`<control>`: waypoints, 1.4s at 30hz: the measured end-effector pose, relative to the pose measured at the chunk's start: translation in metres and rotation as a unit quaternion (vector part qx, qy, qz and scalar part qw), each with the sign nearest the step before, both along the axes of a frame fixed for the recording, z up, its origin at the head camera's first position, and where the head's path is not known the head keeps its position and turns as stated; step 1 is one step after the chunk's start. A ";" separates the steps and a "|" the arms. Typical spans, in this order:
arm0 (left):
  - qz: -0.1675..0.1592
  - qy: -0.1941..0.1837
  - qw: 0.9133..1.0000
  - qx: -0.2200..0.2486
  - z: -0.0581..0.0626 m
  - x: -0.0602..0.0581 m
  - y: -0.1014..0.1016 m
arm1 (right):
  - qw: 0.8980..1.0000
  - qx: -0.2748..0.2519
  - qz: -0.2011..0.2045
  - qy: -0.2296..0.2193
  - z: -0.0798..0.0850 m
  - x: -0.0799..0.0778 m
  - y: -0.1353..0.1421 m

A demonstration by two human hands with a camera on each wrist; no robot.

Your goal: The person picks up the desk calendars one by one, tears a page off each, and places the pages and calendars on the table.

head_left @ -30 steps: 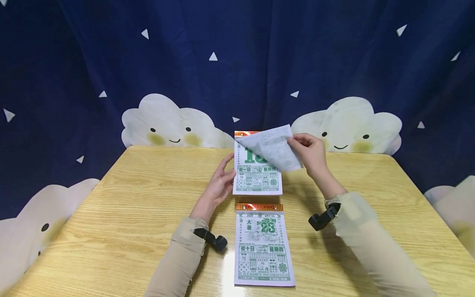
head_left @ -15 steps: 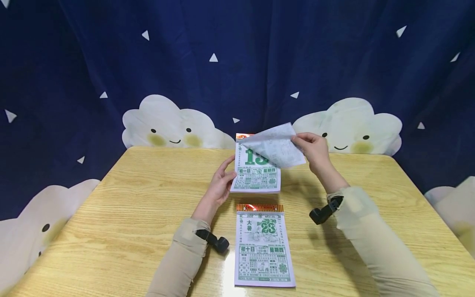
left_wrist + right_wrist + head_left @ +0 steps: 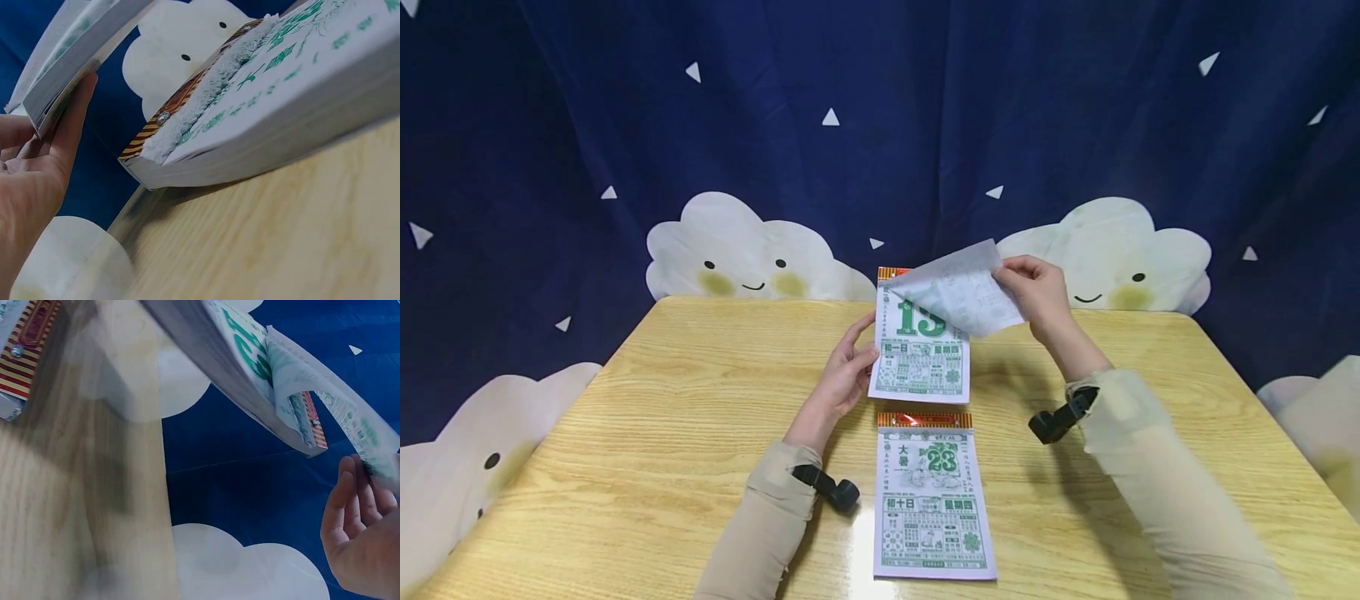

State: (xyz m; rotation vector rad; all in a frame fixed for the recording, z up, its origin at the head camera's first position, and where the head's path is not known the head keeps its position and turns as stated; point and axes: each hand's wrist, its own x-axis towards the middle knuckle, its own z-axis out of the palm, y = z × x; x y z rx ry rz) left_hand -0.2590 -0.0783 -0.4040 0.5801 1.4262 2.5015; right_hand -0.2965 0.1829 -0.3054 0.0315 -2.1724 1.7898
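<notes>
A thick tear-off calendar [image 3: 919, 367] with a large green 13 is held up off the table by my left hand [image 3: 842, 375], which grips its left edge, thumb in front and fingers behind. My right hand [image 3: 1037, 292] pinches the right side of its top page [image 3: 970, 292]. That page is lifted and folded up diagonally, its pale back showing. At the upper left the page still joins the pad below the red and gold header. A second calendar [image 3: 932, 508], showing 23, lies flat on the table nearer to me; torn paper fringe [image 3: 212, 81] runs under its header.
Both calendars are over a light wooden table [image 3: 700, 417]. Behind its far edge hangs a dark blue curtain [image 3: 880, 125] with white clouds and triangles. Each wrist wears a small black camera [image 3: 838, 492].
My right hand has drawn the lifted page further up and to the right, uncovering more of the 13. The held calendar has shifted and tilted slightly; the lower calendar has not moved.
</notes>
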 end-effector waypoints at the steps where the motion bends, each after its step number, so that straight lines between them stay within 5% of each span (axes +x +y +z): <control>1: -0.001 0.002 1.000 -0.001 0.000 0.000 0.000 | 1.000 0.004 -0.003 0.000 0.001 -0.001 0.000; 11: 0.000 -0.001 1.000 -0.017 0.001 0.001 0.000 | 1.000 0.019 -0.007 0.000 0.011 -0.008 0.001; 27: 0.022 -0.022 0.999 0.027 0.004 0.002 0.000 | 0.996 -0.041 0.014 -0.078 0.019 -0.010 0.005; 29: 0.022 -0.021 0.999 0.030 0.005 0.002 0.000 | 0.995 -0.043 0.012 -0.086 0.012 -0.020 0.011; 33: 0.005 -0.008 1.000 0.027 0.004 0.002 -0.001 | 0.994 -0.069 0.044 -0.068 -0.024 -0.067 0.037; 35: -0.003 -0.001 1.000 0.024 0.004 0.002 -0.001 | 0.996 -0.060 0.045 -0.057 -0.029 -0.073 0.041; 42: -0.013 0.006 1.000 0.000 0.003 0.002 -0.002 | 0.999 -0.020 0.012 -0.033 0.021 -0.010 0.008</control>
